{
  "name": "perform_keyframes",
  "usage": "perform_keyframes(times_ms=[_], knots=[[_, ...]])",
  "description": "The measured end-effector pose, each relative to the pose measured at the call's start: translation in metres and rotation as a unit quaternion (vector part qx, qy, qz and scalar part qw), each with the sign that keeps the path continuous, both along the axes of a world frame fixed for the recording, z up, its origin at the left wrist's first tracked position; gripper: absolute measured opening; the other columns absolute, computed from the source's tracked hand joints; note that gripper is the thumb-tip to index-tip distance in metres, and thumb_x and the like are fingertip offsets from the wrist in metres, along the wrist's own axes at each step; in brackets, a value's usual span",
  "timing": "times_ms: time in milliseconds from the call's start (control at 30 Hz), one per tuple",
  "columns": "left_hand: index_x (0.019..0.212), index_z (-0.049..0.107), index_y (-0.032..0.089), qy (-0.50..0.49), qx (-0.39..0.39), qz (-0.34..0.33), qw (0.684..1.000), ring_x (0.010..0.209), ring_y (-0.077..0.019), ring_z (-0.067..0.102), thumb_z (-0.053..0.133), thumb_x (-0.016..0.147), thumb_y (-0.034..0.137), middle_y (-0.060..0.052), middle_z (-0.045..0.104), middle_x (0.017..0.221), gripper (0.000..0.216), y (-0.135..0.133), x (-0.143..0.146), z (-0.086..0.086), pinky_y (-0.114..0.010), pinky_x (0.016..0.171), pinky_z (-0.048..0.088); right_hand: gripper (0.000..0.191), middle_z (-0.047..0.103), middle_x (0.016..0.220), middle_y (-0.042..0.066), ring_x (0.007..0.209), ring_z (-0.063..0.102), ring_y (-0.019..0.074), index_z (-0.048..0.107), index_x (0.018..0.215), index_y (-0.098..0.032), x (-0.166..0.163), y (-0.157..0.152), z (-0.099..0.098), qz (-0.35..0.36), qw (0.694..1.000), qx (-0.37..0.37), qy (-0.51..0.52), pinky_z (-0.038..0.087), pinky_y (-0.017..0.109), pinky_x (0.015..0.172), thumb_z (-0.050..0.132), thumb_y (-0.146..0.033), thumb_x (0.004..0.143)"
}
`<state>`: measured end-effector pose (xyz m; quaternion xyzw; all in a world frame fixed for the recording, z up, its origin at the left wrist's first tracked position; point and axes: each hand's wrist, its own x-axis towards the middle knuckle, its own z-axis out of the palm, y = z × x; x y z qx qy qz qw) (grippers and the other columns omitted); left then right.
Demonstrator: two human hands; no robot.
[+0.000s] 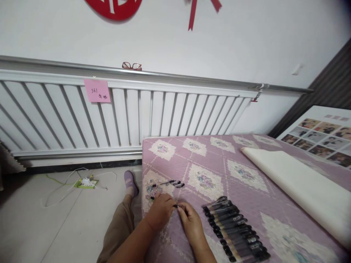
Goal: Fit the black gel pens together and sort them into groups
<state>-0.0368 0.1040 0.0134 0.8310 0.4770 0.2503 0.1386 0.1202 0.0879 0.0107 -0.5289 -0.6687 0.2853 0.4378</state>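
My left hand [161, 209] is wrapped around a slim pen [152, 198], whose dark end sticks out past the fingers on the far side. At the pen's other black end, my right hand [191, 220] closes thumb and fingertips on it. Most of the pen's body is hidden by the left fingers. Just beyond the hands, a few pens [171, 182] with black ends lie close together on the purple flowered bedcover [189, 171]. To the right of my right hand, a long row of clear pens [236, 230] with black caps lies side by side.
A rolled cream sheet [296, 186] lies across the bed's right side, near a photo board [320, 135]. Behind the bed runs a white radiator [164, 113] with a pink note [97, 91] and glasses [132, 66] above. A power strip [86, 182] with cords sits on the floor.
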Motion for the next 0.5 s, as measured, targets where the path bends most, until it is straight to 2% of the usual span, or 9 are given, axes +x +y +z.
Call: perform_keyframes(times_ms=[133,333,400,500], knots=[[0.094,0.062,0.023,0.016,-0.002,-0.006,1.0,0.094,-0.0161,0.052,0.049,0.092,0.02,-0.001,0.06,0.092,0.013,-0.0005,0.0002,-0.001,-0.033,0.089,0.032,0.023,0.068,0.078,0.004,0.075,0.063,0.0197,0.064,0.08,-0.022,-0.0019,-0.0006,-0.0023,-0.01,0.999,0.027,-0.046,0.05,0.029,0.071,0.05,-0.039,0.085],[0.096,0.062,0.022,0.03,-0.004,-0.015,0.999,0.096,-0.0173,0.052,0.048,0.091,0.02,-0.002,0.06,0.094,0.014,0.0016,0.0011,-0.0062,-0.034,0.089,0.032,0.037,0.065,0.067,0.003,0.066,0.061,0.019,0.061,0.068,-0.024,-0.0041,-0.002,-0.0016,-0.029,0.992,0.059,-0.107,0.048,0.029,0.063,0.04,-0.044,0.09],[0.096,0.061,0.022,0.019,-0.001,-0.011,1.0,0.095,-0.0175,0.052,0.047,0.092,0.02,-0.002,0.06,0.094,0.015,0.0014,0.0012,-0.0059,-0.034,0.089,0.032,0.036,0.067,0.072,0.004,0.07,0.062,0.0194,0.063,0.073,-0.023,-0.0032,-0.0019,-0.0026,-0.032,0.992,0.054,-0.105,0.049,0.029,0.068,0.039,-0.043,0.09],[0.097,0.061,0.023,0.0,0.007,0.003,1.0,0.095,-0.0175,0.051,0.046,0.092,0.02,-0.002,0.06,0.094,0.016,0.0008,0.001,-0.0046,-0.034,0.091,0.032,0.026,0.069,0.09,0.006,0.083,0.064,0.0204,0.063,0.093,-0.021,-0.0008,-0.0015,-0.005,-0.066,0.994,0.039,-0.075,0.05,0.031,0.077,0.046,-0.04,0.087]])
